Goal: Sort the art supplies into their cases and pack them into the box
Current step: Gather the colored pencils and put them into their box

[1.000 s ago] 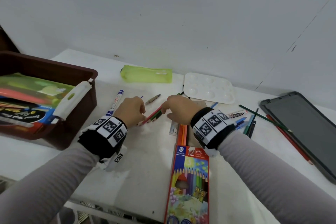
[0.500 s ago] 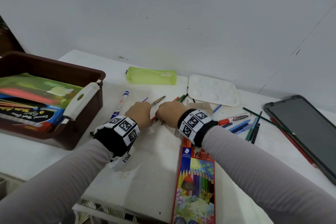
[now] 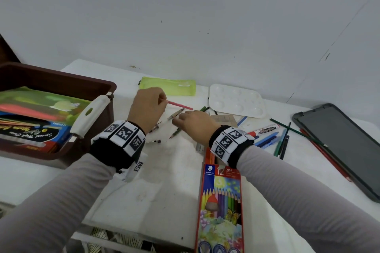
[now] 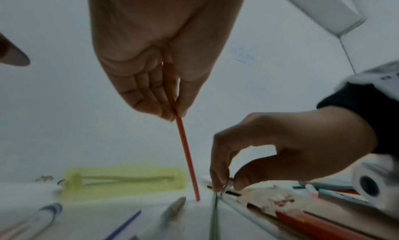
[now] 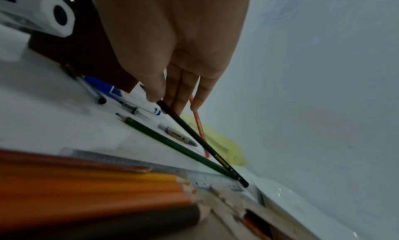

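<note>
My left hand (image 3: 162, 100) is raised over the table and pinches a red pencil (image 3: 179, 105) between thumb and fingers; the left wrist view shows the red pencil (image 4: 187, 158) slanting down to the tabletop. Just to its right, my right hand (image 3: 177, 121) pinches one end of a black pencil (image 5: 200, 141) whose other end rests on a ruler. A green pencil (image 5: 172, 141) lies loose beside it. The coloured-pencil case (image 3: 221, 201) lies open near the front edge with orange pencils (image 5: 97, 184) sticking out. The brown box (image 3: 61, 82) stands at the left.
A lime pencil pouch (image 3: 167, 86) and a white palette (image 3: 236, 100) lie at the back. Markers and pens (image 3: 267, 135) are scattered at the right beside a dark tablet (image 3: 339, 144). A blue marker (image 5: 112, 91) and small pens lie by the box.
My left hand has lifted away from the right hand toward the back, taking the red pencil up with it. My right hand has stayed low among the pencils and now pinches the black one.
</note>
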